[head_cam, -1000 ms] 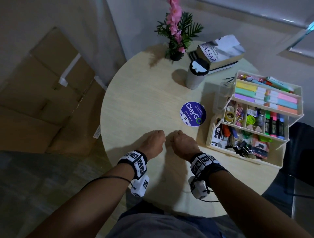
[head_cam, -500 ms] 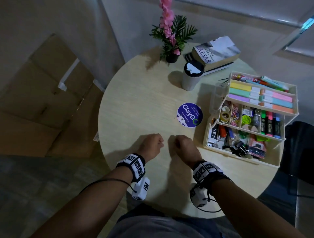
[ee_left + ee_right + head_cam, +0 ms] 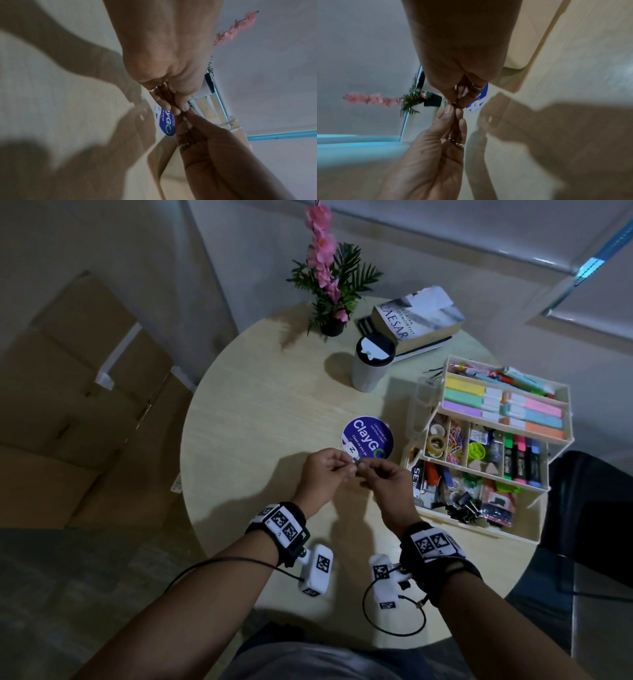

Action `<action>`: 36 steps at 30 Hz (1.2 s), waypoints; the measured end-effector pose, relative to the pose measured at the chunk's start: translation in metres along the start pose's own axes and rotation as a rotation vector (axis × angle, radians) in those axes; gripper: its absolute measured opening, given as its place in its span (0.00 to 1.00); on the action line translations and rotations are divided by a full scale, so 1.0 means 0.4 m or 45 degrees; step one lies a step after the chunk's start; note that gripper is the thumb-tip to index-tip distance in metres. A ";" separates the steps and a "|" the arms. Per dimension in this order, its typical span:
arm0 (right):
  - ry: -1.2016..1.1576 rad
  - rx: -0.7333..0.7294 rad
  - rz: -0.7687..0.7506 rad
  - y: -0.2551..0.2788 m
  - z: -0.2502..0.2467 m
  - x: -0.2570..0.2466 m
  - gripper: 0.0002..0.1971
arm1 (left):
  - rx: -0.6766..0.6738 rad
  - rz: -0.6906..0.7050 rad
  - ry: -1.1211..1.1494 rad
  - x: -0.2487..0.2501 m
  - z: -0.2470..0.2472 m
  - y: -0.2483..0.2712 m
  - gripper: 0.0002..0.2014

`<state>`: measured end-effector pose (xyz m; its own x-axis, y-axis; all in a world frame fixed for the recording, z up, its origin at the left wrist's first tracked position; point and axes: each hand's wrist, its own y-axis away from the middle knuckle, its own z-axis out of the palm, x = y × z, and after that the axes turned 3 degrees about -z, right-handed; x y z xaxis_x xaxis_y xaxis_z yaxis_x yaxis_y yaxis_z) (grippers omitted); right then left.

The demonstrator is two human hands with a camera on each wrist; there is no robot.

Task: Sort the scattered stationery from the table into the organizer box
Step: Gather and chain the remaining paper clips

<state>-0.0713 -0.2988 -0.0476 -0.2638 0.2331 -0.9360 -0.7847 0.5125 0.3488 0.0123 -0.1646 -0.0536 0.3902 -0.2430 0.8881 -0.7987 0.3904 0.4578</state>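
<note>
The cream tiered organizer box [image 3: 507, 534] stands at the table's right side, holding highlighters, sticky notes, tape and clips. My left hand [image 3: 349, 468] and right hand [image 3: 367, 471] are lifted above the table just left of the box, fingertips meeting. Between them they pinch a tiny dark item [image 3: 454, 104], too small to identify. The right wrist view shows my right hand [image 3: 459, 103] from above and my left hand [image 3: 452, 109] from below, closing on it. In the left wrist view, my left hand [image 3: 176, 109] meets the right hand [image 3: 187, 121] and hides the item.
On the round table [image 3: 246, 412] are a blue round sticker [image 3: 371, 436], a lidded tumbler [image 3: 371, 364], stacked books [image 3: 418, 320], a potted flower [image 3: 330, 285] and thin black pins [image 3: 433, 371] behind the box. Cardboard boxes [image 3: 85, 392] lie left; a dark chair [image 3: 589, 501] stands right.
Both hands rested as fists on the table near its front edge. They have since risen, moved forward and brought their fingertips together on a tiny item.
</note>
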 end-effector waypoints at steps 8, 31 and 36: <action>0.122 0.146 -0.096 -0.018 -0.070 -0.039 0.07 | -0.188 0.053 -0.257 0.031 0.046 -0.066 0.13; 0.413 0.113 -0.234 0.012 -0.227 -0.117 0.07 | 0.181 0.249 -1.428 0.040 0.017 -0.181 0.07; 0.428 0.240 -0.259 0.001 -0.273 -0.140 0.05 | 0.128 0.219 -1.532 0.042 0.019 -0.203 0.09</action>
<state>-0.1182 -0.4020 -0.0005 -0.3067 -0.1540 -0.9392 -0.7318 0.6692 0.1292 0.0803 -0.2071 -0.0763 -0.3546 -0.8832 0.3069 -0.8510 0.4408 0.2853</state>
